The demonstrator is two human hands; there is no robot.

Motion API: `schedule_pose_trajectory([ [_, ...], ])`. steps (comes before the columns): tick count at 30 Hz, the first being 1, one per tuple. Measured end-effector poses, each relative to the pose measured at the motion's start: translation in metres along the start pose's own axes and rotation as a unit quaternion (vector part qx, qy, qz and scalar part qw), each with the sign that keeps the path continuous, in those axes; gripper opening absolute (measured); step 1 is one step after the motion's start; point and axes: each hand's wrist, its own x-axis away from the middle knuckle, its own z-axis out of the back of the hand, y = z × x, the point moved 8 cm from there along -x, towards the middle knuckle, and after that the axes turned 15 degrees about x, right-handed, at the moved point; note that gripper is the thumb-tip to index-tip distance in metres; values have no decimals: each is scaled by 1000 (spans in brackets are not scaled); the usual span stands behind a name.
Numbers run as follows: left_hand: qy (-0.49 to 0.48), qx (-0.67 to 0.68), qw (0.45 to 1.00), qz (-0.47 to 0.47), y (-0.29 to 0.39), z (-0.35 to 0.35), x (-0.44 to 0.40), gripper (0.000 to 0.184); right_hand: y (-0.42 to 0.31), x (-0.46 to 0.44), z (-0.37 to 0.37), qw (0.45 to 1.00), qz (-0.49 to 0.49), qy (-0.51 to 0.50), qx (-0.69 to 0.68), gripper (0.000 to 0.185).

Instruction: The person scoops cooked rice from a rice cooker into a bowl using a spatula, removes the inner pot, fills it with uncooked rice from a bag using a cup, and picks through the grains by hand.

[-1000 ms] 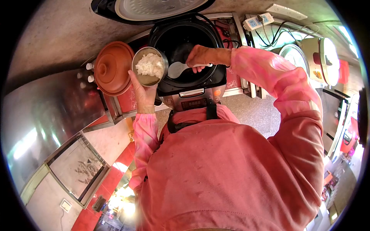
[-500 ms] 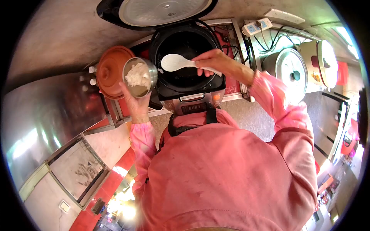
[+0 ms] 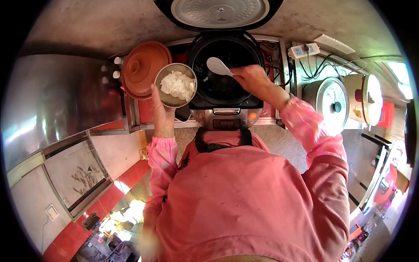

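Observation:
My left hand (image 3: 163, 114) holds a metal bowl (image 3: 166, 99) by its left and lower side, with white rice (image 3: 178, 85) in it. The bowl is just left of the open rice cooker (image 3: 225, 112). My right hand (image 3: 255, 81) is closed round the handle of a white paddle (image 3: 218, 66), whose head is over the dark inner pot (image 3: 222, 89). A few white grains cling inside the pot. The cooker's lid (image 3: 220, 12) stands raised at the back.
A brown clay lid (image 3: 146, 70) lies behind the bowl on the left, beside small white-capped bottles. To the right are a lidded metal pot (image 3: 330, 102), a cream-coloured cooker (image 3: 362, 98), a power strip (image 3: 304, 50) and cables. A steel panel (image 3: 65, 96) fills the left.
The view has shifted, so the cooker appears further right. The bowl first tilted away from the cooker, then levelled. The paddle has risen from low in the pot and turned.

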Motion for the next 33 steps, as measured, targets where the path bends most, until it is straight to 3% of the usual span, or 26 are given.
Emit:
schedule_pose_trajectory([
  [2,-5,2,1000,-7,5,1,10,63,1,-16,-32,992,23,-78,93,11],
  [5,8,8,1000,-27,13,16,23,64,19,-27,-80,983,9,-140,117,10],
  [9,49,20,998,-42,22,47,33,64,16,-18,-98,986,-48,-157,-32,13],
  [13,83,54,994,-48,25,69,42,58,9,-5,-106,914,-173,-232,-285,15],
  [17,94,73,992,-33,23,77,44,59,7,4,-100,841,-240,-235,-423,18],
  [20,79,77,994,-25,20,80,38,59,4,5,-86,824,-211,-192,-490,22],
  [33,71,-5,997,-13,12,45,35,62,-20,31,28,827,-223,-112,-503,27],
])
